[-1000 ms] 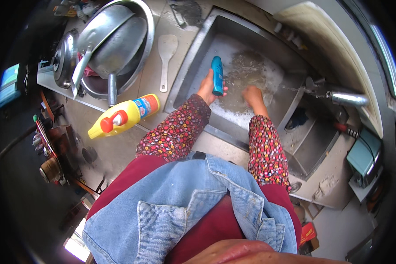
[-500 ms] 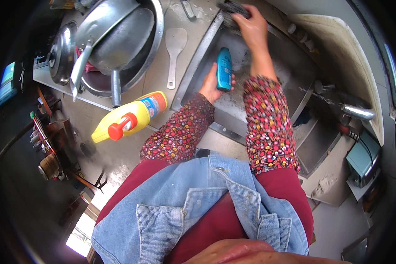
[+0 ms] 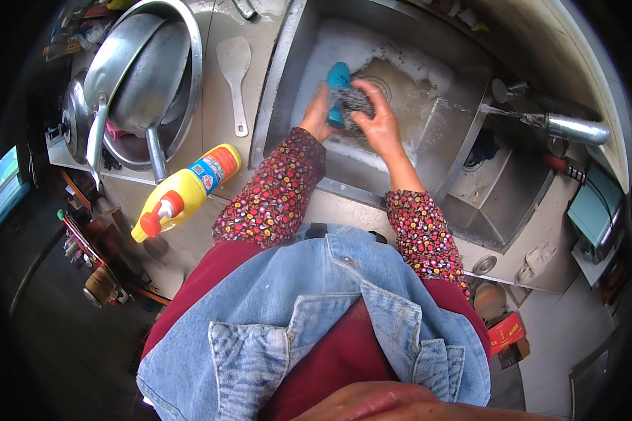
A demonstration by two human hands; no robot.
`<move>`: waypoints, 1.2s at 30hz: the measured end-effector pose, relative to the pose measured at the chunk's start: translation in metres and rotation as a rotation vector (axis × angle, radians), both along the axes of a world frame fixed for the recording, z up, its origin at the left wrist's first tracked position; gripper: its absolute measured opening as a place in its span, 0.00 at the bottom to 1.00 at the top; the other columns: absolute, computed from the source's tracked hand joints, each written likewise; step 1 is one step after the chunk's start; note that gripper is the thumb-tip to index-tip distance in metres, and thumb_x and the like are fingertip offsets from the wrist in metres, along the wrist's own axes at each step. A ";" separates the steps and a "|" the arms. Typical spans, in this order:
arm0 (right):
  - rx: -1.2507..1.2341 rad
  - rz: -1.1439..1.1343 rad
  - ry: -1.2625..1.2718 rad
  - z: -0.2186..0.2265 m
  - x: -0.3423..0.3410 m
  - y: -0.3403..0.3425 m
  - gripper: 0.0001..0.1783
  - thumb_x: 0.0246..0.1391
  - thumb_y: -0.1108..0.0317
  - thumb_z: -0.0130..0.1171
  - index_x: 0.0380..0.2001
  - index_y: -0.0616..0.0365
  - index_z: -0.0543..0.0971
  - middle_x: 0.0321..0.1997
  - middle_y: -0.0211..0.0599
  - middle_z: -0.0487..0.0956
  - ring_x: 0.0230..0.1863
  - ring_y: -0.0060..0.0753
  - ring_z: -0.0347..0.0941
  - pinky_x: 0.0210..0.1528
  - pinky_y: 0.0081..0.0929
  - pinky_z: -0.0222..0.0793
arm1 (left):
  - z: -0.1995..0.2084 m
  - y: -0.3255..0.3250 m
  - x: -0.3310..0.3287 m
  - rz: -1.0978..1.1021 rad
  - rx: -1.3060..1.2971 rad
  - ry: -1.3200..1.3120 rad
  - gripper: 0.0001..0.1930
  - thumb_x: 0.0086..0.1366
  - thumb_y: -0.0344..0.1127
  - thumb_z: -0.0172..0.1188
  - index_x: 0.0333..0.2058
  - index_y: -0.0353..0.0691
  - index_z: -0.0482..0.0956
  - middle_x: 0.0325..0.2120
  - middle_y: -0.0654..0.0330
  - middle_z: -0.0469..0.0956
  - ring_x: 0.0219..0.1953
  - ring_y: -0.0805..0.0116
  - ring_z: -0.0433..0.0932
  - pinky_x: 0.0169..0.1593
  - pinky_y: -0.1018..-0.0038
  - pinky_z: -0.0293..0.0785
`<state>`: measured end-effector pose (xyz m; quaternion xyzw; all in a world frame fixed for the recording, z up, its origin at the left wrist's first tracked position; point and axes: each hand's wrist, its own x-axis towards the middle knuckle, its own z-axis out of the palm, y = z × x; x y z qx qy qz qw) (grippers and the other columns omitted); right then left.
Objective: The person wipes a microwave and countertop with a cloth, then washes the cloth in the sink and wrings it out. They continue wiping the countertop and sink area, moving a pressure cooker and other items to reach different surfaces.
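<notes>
Over the large steel sink (image 3: 270, 105), my left hand (image 3: 317, 116) grips a blue-green plastic bottle (image 3: 338, 75), held nearly upright in the view. My right hand (image 3: 381, 126) is closed on a grey steel wool scourer (image 3: 357, 101). The scourer meets or overlaps the bottle's right side; motion blur hides the exact contact. Below them, shallow water with white suds covers the sink floor around the drain (image 3: 378, 87). To the right, a running faucet (image 3: 576, 129) sends a stream toward the sink.
A yellow bottle with a red pump (image 3: 182, 188) lies on the counter at left. Beyond it are a pale spatula (image 3: 234, 84) and a steel basin (image 3: 197, 63) holding metal pans (image 3: 151, 88). A smaller sink (image 3: 505, 203) adjoins at right, near a teal appliance (image 3: 595, 203).
My right hand has brought the scourer from the sink's far left rim down to the bottle. The view has shifted, showing more of the right side and the sudsy water.
</notes>
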<state>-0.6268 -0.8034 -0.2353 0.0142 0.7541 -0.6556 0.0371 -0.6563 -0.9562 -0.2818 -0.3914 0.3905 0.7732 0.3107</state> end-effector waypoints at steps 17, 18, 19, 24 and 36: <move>0.976 -0.199 0.034 -0.064 -0.020 0.042 0.21 0.57 0.61 0.58 0.53 0.52 0.71 0.45 0.50 0.78 0.42 0.55 0.77 0.41 0.46 0.75 | 0.040 0.025 -0.009 -0.071 0.120 0.055 0.30 0.75 0.57 0.39 0.58 0.35 0.67 0.47 0.50 0.77 0.42 0.56 0.80 0.45 0.60 0.78; 1.012 -0.199 -0.010 -0.065 -0.026 0.069 0.21 0.57 0.60 0.57 0.53 0.52 0.71 0.44 0.52 0.77 0.43 0.57 0.76 0.43 0.49 0.74 | 0.045 0.021 -0.011 -0.054 0.171 0.062 0.31 0.75 0.58 0.38 0.59 0.35 0.66 0.46 0.49 0.77 0.40 0.55 0.81 0.44 0.60 0.78; 1.043 -0.205 -0.052 -0.063 -0.033 0.087 0.21 0.58 0.59 0.56 0.53 0.51 0.72 0.44 0.55 0.76 0.44 0.58 0.75 0.45 0.51 0.73 | 0.043 0.011 -0.014 -0.096 0.222 0.086 0.31 0.73 0.56 0.46 0.61 0.35 0.64 0.50 0.49 0.74 0.49 0.51 0.77 0.55 0.56 0.75; 0.715 -0.152 -0.458 -0.070 -0.018 0.063 0.22 0.53 0.67 0.60 0.53 0.49 0.74 0.49 0.48 0.76 0.49 0.48 0.75 0.50 0.41 0.71 | 0.020 0.015 -0.020 -0.125 -0.022 0.169 0.33 0.72 0.62 0.41 0.60 0.38 0.65 0.45 0.51 0.77 0.42 0.59 0.79 0.45 0.63 0.77; 0.900 0.044 -0.033 -0.068 0.005 0.079 0.23 0.49 0.76 0.59 0.51 0.48 0.74 0.46 0.53 0.71 0.47 0.59 0.72 0.47 0.47 0.72 | 0.040 0.018 -0.027 0.004 0.106 0.121 0.27 0.75 0.53 0.45 0.61 0.36 0.66 0.51 0.50 0.75 0.51 0.57 0.77 0.55 0.59 0.75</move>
